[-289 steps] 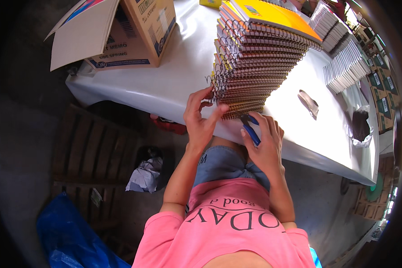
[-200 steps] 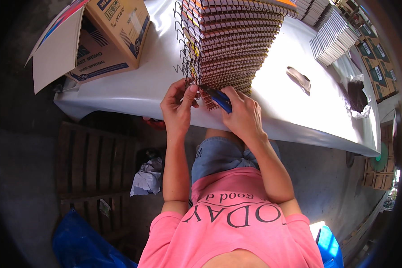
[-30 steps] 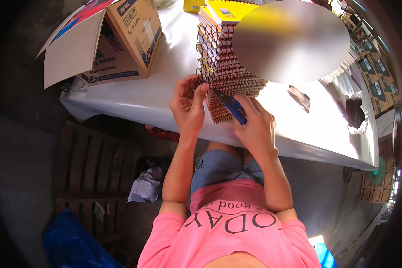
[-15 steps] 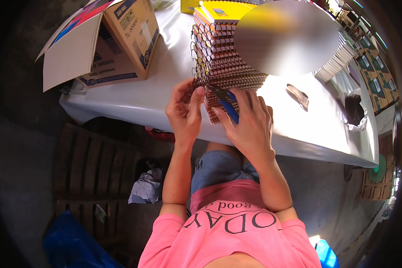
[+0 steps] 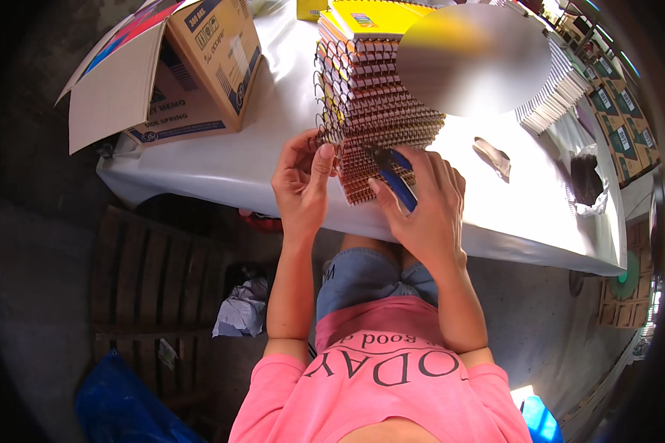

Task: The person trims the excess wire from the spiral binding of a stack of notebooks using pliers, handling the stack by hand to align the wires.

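Observation:
A tall stack of spiral-bound notebooks (image 5: pixel 384 88) stands at the table's front edge, dark wire spirals toward me and a yellow cover on top. My left hand (image 5: pixel 303 181) is at the stack's lower left corner, thumb and curled fingers closed on the end of a spiral binding; the exact bit between the fingertips is hidden. My right hand (image 5: pixel 432 192) grips a pair of blue-handled pliers (image 5: pixel 399 188). Their dark jaws are in front of the spirals, a little right of my left fingertips. The handles appear slightly spread.
An open cardboard box (image 5: pixel 207 66) stands on the left of the white-covered table (image 5: pixel 288 74). Right of the stack lie a small pale object (image 5: pixel 492 157) and a dark bundle in white wrapping (image 5: pixel 587 181). More notebooks (image 5: pixel 554 88) stand behind. Wooden slats (image 5: pixel 151 273) are at lower left.
My right hand has drawn the pliers to the right, away from my left fingertips. My left hand stays at the stack's corner, nearly unmoved.

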Motion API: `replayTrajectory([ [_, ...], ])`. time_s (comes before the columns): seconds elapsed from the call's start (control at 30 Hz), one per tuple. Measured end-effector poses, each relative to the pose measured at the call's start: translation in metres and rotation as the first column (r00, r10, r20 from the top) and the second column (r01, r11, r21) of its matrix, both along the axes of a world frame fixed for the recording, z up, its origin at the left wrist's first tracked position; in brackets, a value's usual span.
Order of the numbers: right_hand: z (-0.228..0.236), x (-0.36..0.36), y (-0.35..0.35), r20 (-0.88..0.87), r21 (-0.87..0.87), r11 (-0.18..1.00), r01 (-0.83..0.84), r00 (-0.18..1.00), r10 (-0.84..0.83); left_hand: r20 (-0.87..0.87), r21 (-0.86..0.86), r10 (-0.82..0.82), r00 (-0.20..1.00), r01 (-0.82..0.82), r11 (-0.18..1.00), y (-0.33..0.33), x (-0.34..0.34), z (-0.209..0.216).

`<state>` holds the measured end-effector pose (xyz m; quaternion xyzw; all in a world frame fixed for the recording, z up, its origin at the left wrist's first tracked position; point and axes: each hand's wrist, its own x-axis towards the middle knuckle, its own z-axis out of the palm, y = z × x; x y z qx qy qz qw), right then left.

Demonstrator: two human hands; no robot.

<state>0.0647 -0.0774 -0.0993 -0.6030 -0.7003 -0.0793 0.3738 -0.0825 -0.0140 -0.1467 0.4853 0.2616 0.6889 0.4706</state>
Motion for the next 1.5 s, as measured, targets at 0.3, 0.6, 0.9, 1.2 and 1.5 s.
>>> replayTrajectory([
  [0.3,0.003,-0.014,0.009,0.025,-0.074,0.996,0.055,0.998,-0.054,-0.005,0.026,0.017,1.0,-0.016,1.0,0.0,-0.001,-0.004],
  [0.6,-0.01,-0.005,0.019,-0.179,-0.164,0.984,-0.066,0.983,0.036,0.021,0.015,-0.007,1.0,0.007,1.0,-0.002,0.004,-0.002],
  [0.9,0.004,0.001,0.004,-0.049,0.019,0.999,-0.042,0.998,0.042,0.896,-0.191,-0.154,0.416,0.675,0.713,0.003,-0.022,-0.005],
  [1.2,0.007,-0.005,0.008,0.016,-0.002,0.999,0.046,0.999,-0.046,0.794,-0.186,-0.239,0.56,0.597,0.78,0.018,-0.023,0.005],
  [1.5,0.009,-0.011,0.008,0.053,-0.02,0.998,0.064,0.997,-0.063,-0.079,-0.184,-0.008,0.997,-0.006,0.983,0.0,-0.005,0.031],
])
